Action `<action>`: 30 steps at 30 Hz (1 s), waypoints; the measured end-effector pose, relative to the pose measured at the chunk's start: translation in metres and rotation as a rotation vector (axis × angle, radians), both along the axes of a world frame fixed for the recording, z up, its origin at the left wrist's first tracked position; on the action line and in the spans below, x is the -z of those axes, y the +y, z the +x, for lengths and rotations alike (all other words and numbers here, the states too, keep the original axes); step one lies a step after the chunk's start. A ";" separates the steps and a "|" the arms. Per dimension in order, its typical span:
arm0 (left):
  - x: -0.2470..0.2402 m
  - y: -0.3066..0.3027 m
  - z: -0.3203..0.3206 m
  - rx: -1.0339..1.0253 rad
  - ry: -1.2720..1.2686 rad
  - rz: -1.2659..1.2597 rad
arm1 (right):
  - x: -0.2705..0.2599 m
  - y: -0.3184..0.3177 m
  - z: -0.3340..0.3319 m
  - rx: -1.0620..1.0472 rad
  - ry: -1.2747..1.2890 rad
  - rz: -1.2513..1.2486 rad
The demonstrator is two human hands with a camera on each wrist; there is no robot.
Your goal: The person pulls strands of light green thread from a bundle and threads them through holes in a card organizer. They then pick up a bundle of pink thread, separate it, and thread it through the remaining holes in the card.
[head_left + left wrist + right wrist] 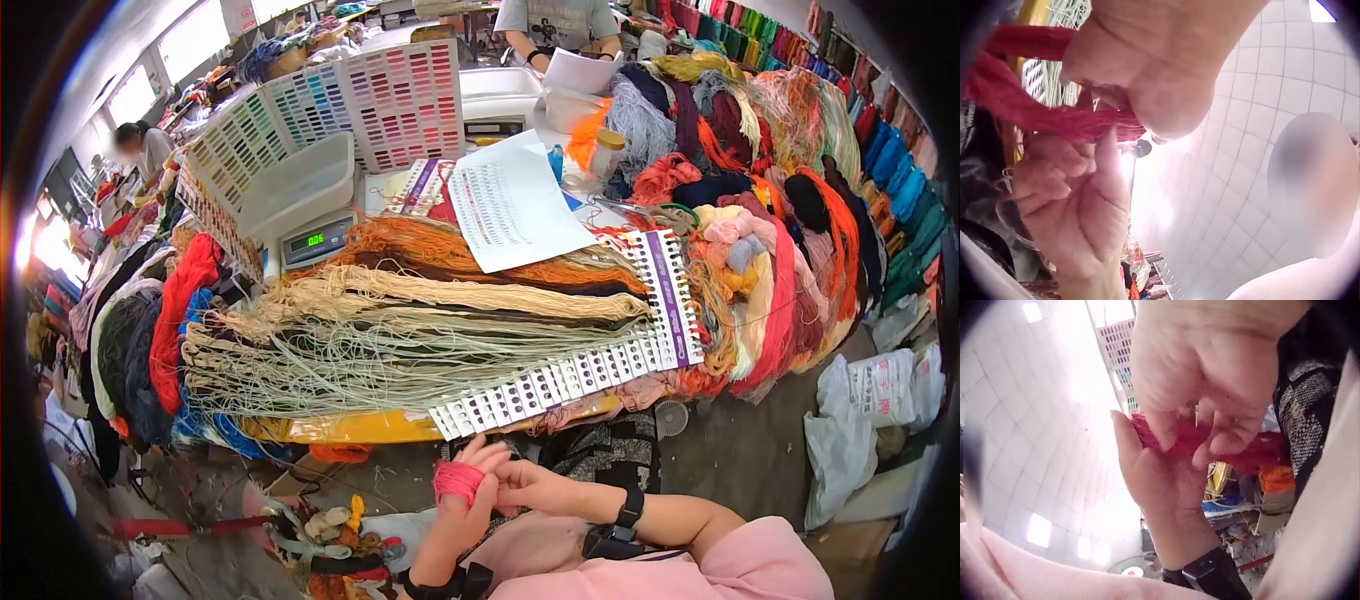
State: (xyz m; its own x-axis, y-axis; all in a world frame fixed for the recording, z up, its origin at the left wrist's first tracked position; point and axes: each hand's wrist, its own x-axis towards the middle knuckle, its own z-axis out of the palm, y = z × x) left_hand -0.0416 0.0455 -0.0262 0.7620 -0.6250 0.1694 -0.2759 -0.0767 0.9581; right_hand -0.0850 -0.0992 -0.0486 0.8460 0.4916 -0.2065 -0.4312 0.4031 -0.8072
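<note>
A band of pink-red yarn (458, 483) wraps around the palm of my left hand (480, 480), whose fingers stand extended near the table's front edge. Right beside it, my right hand (540, 490) pinches at the yarn with curled fingers. In the left wrist view, two red strands (1029, 112) run from the left hand (1147, 62), and the thumb of the right hand (1079, 206) lies against the lower one. The right wrist view has the right hand (1210, 369) over the red yarn (1188, 440) and the left hand (1169, 475) behind it; the fingertips partly hide the yarn.
Long beige and green yarn bundles (400, 340) cover the table, with a punched card strip (550, 390) along the front. Behind are a printed sheet (515, 200), a scale (318, 241), a clear tray (300, 190) and colour charts (405, 105). Another person (555, 25) stands across the table.
</note>
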 end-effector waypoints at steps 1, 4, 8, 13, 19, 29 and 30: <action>0.004 0.001 0.000 0.011 0.128 -0.083 | 0.005 0.000 0.002 0.007 -0.014 -0.048; 0.003 0.009 -0.005 -0.050 0.585 -0.307 | 0.005 0.000 0.004 0.001 -0.059 -0.168; 0.010 0.005 -0.010 -0.217 0.865 -0.486 | -0.005 -0.006 0.008 0.027 -0.037 -0.256; -0.002 -0.011 0.000 -0.291 0.986 -0.599 | -0.006 -0.020 0.019 0.259 0.022 -0.354; -0.001 -0.025 0.002 -0.167 0.999 -0.569 | -0.023 -0.015 0.023 0.285 0.022 -0.318; 0.002 -0.024 -0.003 -0.232 1.012 -0.563 | -0.021 -0.020 0.016 0.391 0.171 -0.010; 0.002 -0.022 -0.003 -0.235 1.045 -0.602 | -0.021 -0.022 0.016 0.385 0.163 -0.003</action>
State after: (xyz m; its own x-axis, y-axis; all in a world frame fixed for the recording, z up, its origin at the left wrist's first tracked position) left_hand -0.0445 0.0235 -0.0284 0.7882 -0.4870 -0.3762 0.6063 0.5100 0.6101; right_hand -0.0689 -0.1208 -0.0280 0.9240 0.1449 -0.3539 -0.3717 0.5578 -0.7421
